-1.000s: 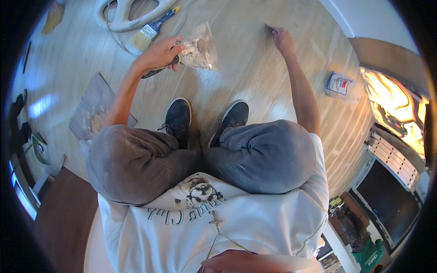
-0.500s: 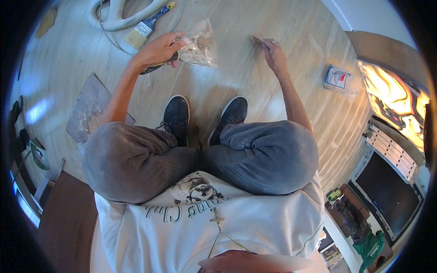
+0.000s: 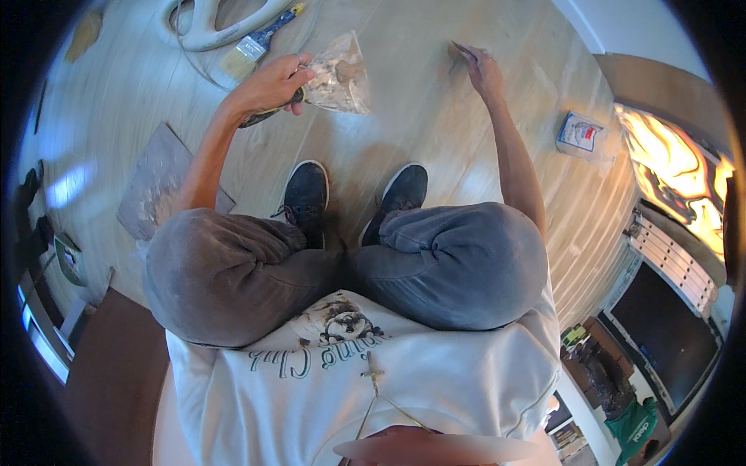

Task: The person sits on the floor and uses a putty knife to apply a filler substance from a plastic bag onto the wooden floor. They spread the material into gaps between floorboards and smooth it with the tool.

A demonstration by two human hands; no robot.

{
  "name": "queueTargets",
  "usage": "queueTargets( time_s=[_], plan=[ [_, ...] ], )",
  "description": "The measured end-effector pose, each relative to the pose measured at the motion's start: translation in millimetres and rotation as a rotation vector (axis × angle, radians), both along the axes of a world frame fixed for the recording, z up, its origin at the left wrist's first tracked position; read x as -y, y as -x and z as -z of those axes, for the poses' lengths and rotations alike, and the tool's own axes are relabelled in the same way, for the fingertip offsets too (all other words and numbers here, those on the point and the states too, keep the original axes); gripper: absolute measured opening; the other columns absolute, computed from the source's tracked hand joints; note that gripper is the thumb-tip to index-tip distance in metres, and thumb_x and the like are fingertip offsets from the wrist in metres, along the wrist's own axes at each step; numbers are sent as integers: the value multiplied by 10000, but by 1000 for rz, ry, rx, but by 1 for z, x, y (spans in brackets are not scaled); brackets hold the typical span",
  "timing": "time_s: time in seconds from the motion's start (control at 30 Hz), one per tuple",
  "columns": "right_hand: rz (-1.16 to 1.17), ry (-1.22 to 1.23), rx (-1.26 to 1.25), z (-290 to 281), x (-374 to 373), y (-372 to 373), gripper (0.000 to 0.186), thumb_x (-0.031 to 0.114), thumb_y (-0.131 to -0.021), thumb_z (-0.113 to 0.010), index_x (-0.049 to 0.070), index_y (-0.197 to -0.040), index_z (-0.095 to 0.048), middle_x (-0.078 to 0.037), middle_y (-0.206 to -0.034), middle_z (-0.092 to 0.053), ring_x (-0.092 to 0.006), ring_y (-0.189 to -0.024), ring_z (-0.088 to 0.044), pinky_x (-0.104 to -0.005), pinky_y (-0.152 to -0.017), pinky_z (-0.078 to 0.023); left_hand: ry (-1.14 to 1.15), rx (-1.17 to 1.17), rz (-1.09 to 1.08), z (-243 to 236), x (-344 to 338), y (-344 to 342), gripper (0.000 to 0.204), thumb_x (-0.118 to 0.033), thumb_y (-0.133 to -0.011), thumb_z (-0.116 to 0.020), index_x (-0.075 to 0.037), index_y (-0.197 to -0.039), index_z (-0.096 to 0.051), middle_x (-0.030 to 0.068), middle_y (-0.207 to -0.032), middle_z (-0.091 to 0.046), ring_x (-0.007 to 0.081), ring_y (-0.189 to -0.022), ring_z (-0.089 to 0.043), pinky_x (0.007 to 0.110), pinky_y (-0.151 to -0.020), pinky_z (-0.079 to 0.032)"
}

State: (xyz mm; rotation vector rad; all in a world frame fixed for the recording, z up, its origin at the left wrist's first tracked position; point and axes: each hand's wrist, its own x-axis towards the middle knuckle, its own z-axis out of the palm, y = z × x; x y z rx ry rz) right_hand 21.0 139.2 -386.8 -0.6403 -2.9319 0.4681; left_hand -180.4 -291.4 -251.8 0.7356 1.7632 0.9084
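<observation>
My left hand (image 3: 272, 84) is closed round the dark handle of a wide putty knife (image 3: 340, 76). Its broad blade points to the right and is smeared with whitish and brown filler. Farther right, my right hand (image 3: 485, 74) pinches a thin scraper blade (image 3: 458, 48), seen nearly edge-on low over the wooden floor. Whether that blade touches the floor I cannot tell. Just beyond my left hand lies a paintbrush (image 3: 247, 51) with pale bristles and a blue handle.
A grey smeared board (image 3: 159, 182) lies left of my feet. At the far left is a white curved object (image 3: 225, 33) with a cord. A white and blue bag (image 3: 579, 133) stands on the right. An aluminium ladder (image 3: 672, 260) lies farther right, near a dark panel (image 3: 660, 326).
My right hand has moved to the right and slightly away from me with the scraper blade. The left hand and the wide putty knife have hardly moved.
</observation>
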Motion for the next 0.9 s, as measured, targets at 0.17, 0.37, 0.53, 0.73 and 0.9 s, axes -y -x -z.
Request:
queueTargets(
  time_s=[0.17, 0.37, 0.53, 0.73, 0.9],
  plan=[
    [-171, -311, -87, 47, -14, -38, 316, 132, -954, -590, 189, -1246, -697, -161, -1054, -696, -379, -981, -648, -445, -863, -525, -79, -16, -41, -1, -12, -5, 531, -261, -1068, -467, 149, -1402, -422, 115, -864, -653, 129, -598, -662, 279, -539, -497],
    [-255, 165, 201, -18, 90, -65, 356, 146, -927, -644, 155, -1282, -667, -187, -1153, -681, -367, -1042, -649, -405, -932, -523, -51, 39, -70, 5, 3, -2, 606, -322, -1065, -514, 121, -1457, -384, 96, -989, -650, 108, -607, -640, 261, -537, -498],
    [-20, 760, -213, -107, 139, -58, 313, 83, -985, -586, 71, -1285, -672, -154, -1140, -691, -279, -1051, -643, -331, -948, -487, -94, 119, -89, 5, 2, -3, 626, -327, -1060, -531, 122, -1467, -376, 92, -963, -654, 113, -595, -636, 258, -540, -495],
    [-169, 588, -637, -149, 224, -42, 335, -46, -907, -643, 38, -1227, -697, -148, -1245, -646, -268, -1171, -600, -356, -986, -485, -157, 228, -18, -32, -3, -8, 599, -288, -1068, -491, 132, -1473, -358, 101, -918, -660, 107, -650, -661, 248, -579, -501],
    [-287, 266, -669, -127, 236, -36, 380, -42, -827, -710, 113, -1174, -731, -116, -1212, -640, -302, -1156, -608, -387, -957, -530, -223, 241, -91, -25, 2, -10, 596, -295, -1069, -490, 127, -1471, -367, 92, -873, -665, 110, -647, -660, 247, -570, -493]
  ],
)
